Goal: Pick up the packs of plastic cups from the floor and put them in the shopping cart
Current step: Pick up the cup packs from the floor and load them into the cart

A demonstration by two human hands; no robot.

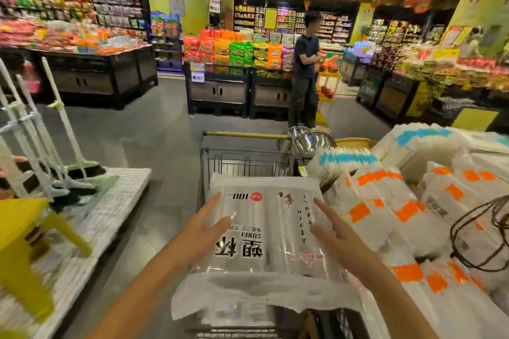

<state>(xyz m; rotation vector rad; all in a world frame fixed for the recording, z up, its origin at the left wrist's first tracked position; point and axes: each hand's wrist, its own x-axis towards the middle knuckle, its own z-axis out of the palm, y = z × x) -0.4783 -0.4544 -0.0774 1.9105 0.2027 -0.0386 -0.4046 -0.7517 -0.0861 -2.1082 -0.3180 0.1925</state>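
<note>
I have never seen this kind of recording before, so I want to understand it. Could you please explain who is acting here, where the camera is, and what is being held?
There is no machine here. A person wears a camera on the head, looking forward and down, so you see their own two bare arms in a supermarket aisle. The left hand and the right hand rest with spread fingers on a clear pack of plastic cups, one on each side. The pack lies across the top of a wire shopping cart. To the right, more white packs with orange marks are piled up. On the left, brooms lean on a low display. Another shopper stands further down the aisle.
</note>
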